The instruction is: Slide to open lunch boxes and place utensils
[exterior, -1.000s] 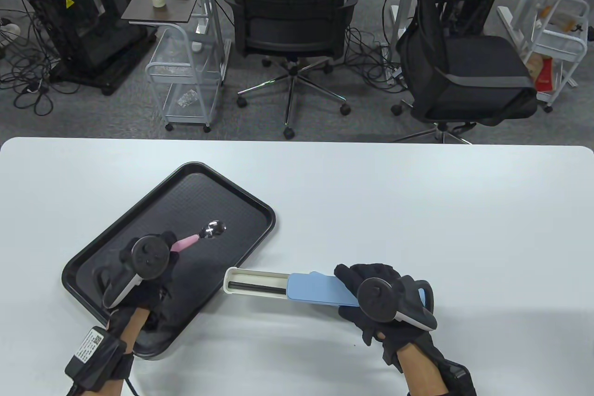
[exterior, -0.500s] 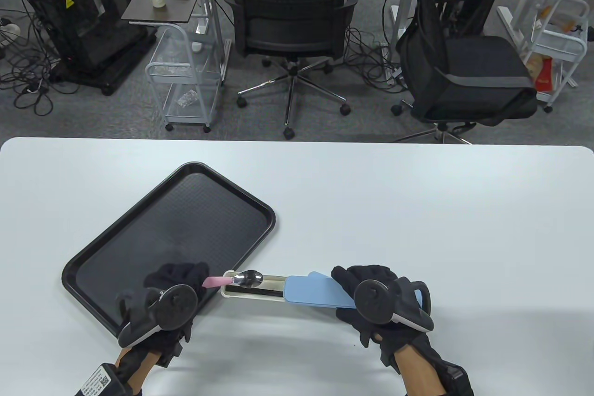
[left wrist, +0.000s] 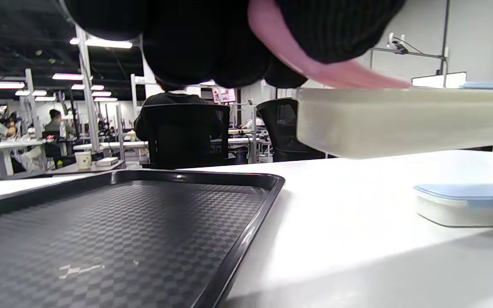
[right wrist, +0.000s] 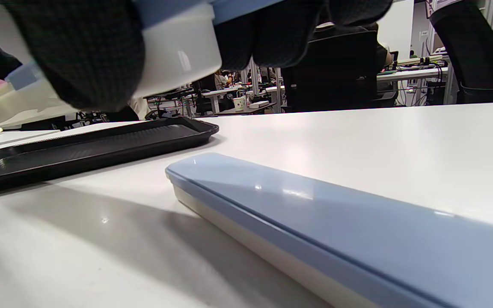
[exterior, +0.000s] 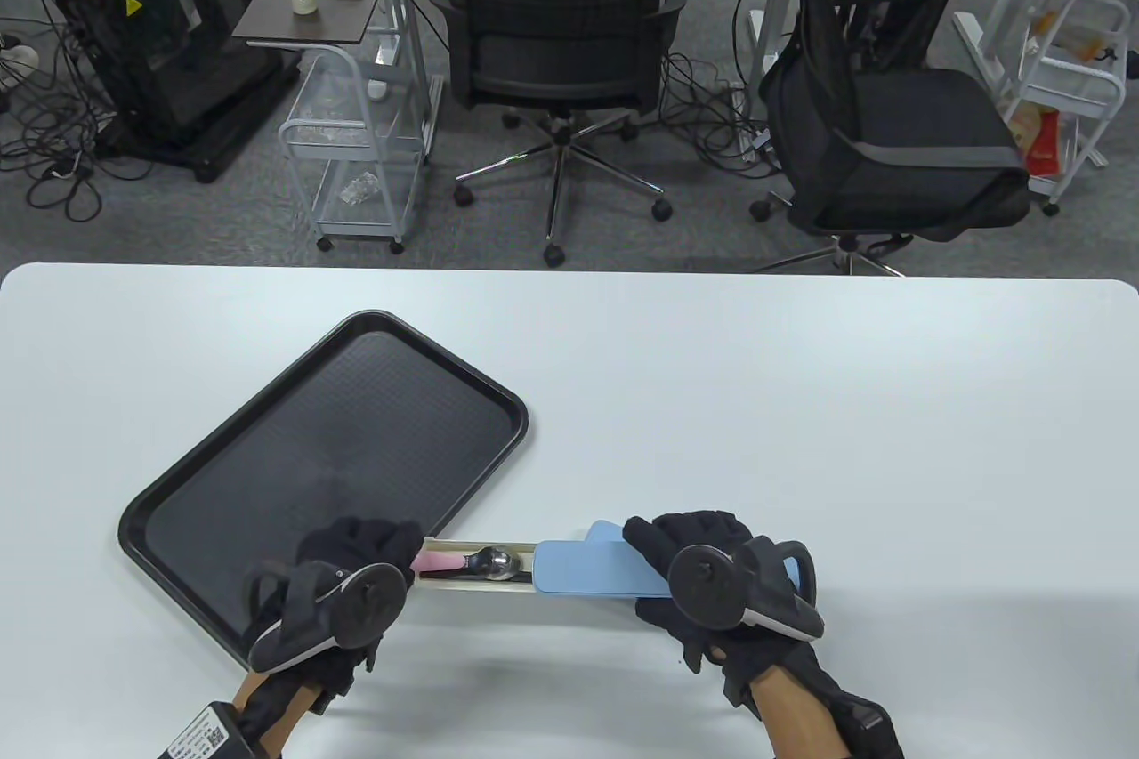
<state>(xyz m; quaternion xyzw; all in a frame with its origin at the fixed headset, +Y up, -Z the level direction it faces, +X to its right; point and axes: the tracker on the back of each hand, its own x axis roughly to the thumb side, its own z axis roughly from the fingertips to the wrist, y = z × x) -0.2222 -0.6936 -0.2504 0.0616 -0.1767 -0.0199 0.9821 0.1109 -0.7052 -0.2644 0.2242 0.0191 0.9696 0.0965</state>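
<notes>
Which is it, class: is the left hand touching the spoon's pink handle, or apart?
Touching. In the left wrist view, the left hand grips the spoon by its pink handle.

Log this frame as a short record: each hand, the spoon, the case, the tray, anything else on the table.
left hand: grips the spoon by its pink handle
right hand: holds the case at its lidded end
spoon: bowl inside the open part of the case
case: held off the table, blue lid slid partway toward the right hand
tray: black, nothing on it, left of the case
second case: closed, lying on the table under the held one
</notes>
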